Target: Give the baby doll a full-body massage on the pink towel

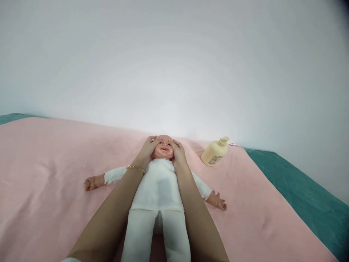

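A baby doll [163,182] in a white cloth body lies on its back, arms spread and head toward the wall. My left hand [149,148] cups one side of the doll's head, its thumb on the brow beside the eye. On the opposite side, my right hand [179,150] holds the head in the same way, thumb over the other brow. Both sets of fingers curve round behind the head and are partly hidden. My forearms run along either side of the doll's body, crossing over its upper arms.
A pale yellow pump bottle [214,152] stands tilted in view to the right of the doll's head. Pink cloth [54,174] spreads under everything, over a green surface [297,189] showing at the right. A plain pale wall [169,65] rises behind.
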Tool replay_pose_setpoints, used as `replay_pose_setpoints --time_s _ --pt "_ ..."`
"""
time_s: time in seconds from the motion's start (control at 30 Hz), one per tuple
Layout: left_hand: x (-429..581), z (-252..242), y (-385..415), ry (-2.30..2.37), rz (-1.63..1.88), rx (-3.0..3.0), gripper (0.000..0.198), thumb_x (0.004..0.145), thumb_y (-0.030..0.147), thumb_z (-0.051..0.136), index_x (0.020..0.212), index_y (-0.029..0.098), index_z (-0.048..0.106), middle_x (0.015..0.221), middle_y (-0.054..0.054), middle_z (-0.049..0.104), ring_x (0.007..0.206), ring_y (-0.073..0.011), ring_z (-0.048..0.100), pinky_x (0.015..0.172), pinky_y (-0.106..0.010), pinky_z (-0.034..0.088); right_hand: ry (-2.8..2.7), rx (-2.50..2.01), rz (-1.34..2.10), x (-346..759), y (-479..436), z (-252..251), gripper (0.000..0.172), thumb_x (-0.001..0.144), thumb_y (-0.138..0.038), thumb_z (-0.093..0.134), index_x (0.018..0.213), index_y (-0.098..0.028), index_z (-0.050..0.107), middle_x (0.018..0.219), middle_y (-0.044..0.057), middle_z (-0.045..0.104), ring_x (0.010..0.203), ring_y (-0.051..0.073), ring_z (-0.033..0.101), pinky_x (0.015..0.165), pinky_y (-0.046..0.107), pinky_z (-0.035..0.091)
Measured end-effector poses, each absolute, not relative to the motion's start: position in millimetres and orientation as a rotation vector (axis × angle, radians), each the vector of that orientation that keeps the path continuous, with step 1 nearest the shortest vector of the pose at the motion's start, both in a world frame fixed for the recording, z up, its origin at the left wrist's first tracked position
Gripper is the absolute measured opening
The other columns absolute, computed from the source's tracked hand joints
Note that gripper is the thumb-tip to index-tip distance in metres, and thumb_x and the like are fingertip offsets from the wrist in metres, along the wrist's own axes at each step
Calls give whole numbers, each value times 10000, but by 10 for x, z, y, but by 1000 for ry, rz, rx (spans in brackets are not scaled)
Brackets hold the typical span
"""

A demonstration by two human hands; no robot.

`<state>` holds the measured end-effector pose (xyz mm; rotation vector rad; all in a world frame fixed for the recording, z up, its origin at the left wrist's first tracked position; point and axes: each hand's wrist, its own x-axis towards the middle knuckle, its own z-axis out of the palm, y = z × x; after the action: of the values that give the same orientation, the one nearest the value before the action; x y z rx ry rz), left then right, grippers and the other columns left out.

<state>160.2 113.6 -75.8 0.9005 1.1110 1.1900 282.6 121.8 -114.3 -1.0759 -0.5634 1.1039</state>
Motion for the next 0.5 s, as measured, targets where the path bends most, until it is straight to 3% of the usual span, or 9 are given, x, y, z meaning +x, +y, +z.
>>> replay_pose_setpoints --time_s 0.23,0.5 --pt "1614 -752 1103 1138 1247 956 183 900 321 558 993 172 609 1056 -96 667 916 -191 655 744 -267 536 -512 -1028 1131 2835 1222 -1111 262 656 -285 758 865 -205 624 849 21 721 879 223 690 781 355 589" --pt "1623 -702 1108 1117 1253 856 169 920 240 487 953 169 636 1002 -73 691 902 -184 651 767 -274 539 -367 -952 1223 2822 1165 -975 169 653 -147 695 807 -187 640 762 12 715 777 207 688 749 350 592"
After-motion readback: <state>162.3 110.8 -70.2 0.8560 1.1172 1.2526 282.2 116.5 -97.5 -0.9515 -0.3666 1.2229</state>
